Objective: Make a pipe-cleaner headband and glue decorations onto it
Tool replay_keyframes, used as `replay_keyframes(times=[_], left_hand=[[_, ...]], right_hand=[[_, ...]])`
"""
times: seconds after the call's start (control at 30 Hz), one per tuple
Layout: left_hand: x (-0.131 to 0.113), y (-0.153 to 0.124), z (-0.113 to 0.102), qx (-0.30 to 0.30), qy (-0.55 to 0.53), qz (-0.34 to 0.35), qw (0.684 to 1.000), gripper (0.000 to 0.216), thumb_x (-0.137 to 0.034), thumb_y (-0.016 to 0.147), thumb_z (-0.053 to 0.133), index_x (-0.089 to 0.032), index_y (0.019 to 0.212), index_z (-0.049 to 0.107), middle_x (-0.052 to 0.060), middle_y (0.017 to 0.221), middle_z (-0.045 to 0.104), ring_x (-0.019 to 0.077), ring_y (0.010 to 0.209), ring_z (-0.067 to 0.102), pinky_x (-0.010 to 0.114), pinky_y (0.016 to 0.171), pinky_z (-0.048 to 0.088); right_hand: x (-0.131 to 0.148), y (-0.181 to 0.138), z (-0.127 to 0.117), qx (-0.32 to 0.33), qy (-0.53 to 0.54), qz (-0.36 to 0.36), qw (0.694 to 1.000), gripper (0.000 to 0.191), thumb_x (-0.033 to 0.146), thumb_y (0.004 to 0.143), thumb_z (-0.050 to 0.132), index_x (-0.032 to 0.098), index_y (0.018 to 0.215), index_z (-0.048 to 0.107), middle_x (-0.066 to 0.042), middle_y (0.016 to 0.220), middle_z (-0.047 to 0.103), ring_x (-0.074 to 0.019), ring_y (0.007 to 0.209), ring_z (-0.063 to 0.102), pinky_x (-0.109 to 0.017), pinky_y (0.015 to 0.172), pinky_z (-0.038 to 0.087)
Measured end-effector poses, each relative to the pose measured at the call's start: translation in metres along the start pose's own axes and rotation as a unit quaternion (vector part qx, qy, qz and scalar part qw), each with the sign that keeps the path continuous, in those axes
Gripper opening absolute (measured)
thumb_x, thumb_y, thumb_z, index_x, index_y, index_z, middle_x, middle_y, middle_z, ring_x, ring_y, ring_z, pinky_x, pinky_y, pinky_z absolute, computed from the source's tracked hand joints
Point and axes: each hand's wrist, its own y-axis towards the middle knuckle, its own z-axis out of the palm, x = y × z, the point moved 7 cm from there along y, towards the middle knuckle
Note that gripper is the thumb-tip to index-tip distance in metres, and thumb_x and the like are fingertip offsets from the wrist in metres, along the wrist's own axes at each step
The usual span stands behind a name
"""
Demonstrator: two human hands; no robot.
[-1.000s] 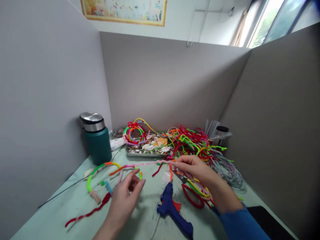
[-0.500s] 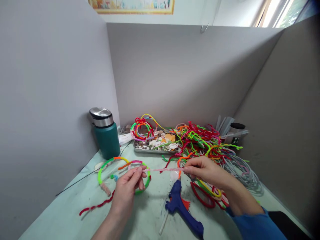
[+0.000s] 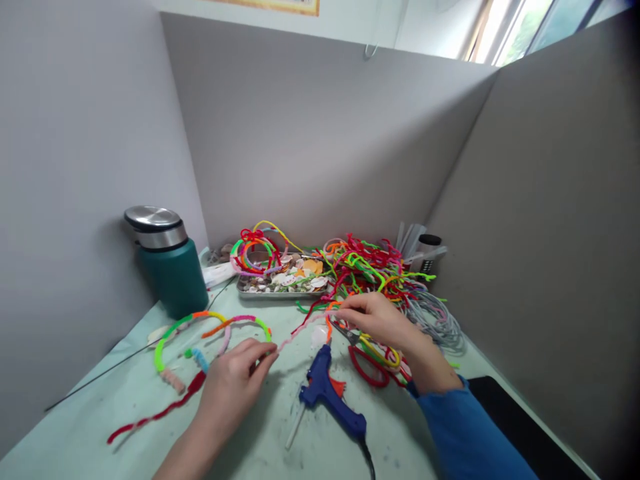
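Note:
My left hand [image 3: 231, 385] pinches one end of a pale pink pipe cleaner [image 3: 299, 331] low over the table. My right hand [image 3: 376, 319] pinches the other end, up near the big pile. The pink strand slopes between them. Just left of my left hand lies a curved piece made of green, orange and pink pipe cleaners [image 3: 210, 323]. A blue glue gun [image 3: 331, 399] lies on the table between my hands. Scissors with red handles [image 3: 364, 359] lie under my right wrist.
A teal flask with a steel lid [image 3: 169, 264] stands at the left wall. A metal tray of shells [image 3: 280, 283] and a heap of coloured pipe cleaners [image 3: 373, 270] fill the back. Grey cable coils [image 3: 435, 318] lie right. A red pipe cleaner [image 3: 155, 415] lies front left.
My left hand dropped lower and my right hand moved back toward the pile, so the pink pipe cleaner went from level and taut to slanted. The camera view shifted.

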Motion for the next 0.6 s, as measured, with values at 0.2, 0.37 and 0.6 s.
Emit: replay_keyframes(times=[0.2,0.37,0.6], left_hand=[[-0.003,-0.003,0.013,0.037,0.096,0.036,0.994,0.026,-0.037,0.087,0.044,-0.023,0.086,0.067,0.003,0.084,0.066,0.0182,0.072,0.062,0.027,0.064,0.041],[0.0,-0.001,0.013,0.035,0.038,-0.011,0.999,0.022,-0.033,0.086,0.043,-0.022,0.081,0.061,0.002,0.081,0.067,0.018,0.074,0.061,0.026,0.066,0.04],[0.016,0.0,0.018,0.066,-0.147,-0.168,0.973,0.021,-0.038,0.082,0.048,-0.021,0.076,0.058,0.0,0.067,0.068,0.016,0.058,0.056,0.024,0.055,0.036]], right_hand=[[-0.003,0.002,0.003,-0.018,-0.043,-0.014,0.999,0.028,0.035,0.085,0.05,0.016,0.072,0.068,0.002,0.06,0.057,-0.011,0.057,0.048,-0.021,0.052,0.03],[-0.005,0.0,-0.015,-0.105,-0.106,-0.031,0.988,0.024,0.037,0.085,0.052,0.02,0.087,0.069,-0.003,0.088,0.066,-0.0158,0.081,0.057,-0.023,0.069,0.038],[-0.043,-0.032,-0.019,-0.072,-0.288,0.149,0.943,0.026,0.032,0.086,0.046,0.019,0.074,0.066,-0.005,0.074,0.067,-0.0174,0.069,0.059,-0.025,0.058,0.032]])
